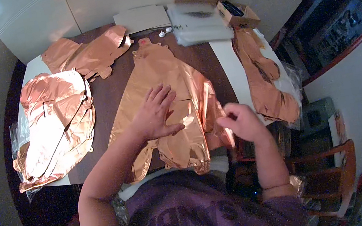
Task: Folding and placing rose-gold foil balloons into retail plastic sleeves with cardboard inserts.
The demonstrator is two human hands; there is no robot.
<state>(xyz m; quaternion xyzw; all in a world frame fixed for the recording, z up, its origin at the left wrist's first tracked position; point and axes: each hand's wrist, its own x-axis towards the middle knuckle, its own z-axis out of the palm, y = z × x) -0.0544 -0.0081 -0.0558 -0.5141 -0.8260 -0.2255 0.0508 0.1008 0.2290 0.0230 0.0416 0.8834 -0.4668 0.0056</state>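
A flat, uninflated copper-coloured foil balloon (161, 76) lies in the middle of the table, its lower end reaching the near edge. My left hand (158, 114) rests on it with the fingers spread and the palm down. At the balloon's right side, my right hand (243, 122) is closed, thumb and fingers pinched at the foil's edge. That side of the foil is folded and raised toward the hand. The exact grip of the fingertips is partly hidden.
Stacked foil balloons (56, 118) lie at the left, another foil balloon (82, 55) behind them. One more foil balloon (263, 76) lies at the right. Clear plastic bags (200, 22), a white board (141, 20) and an open cardboard box (241, 13) are at the back. A wooden chair (337, 173) stands right.
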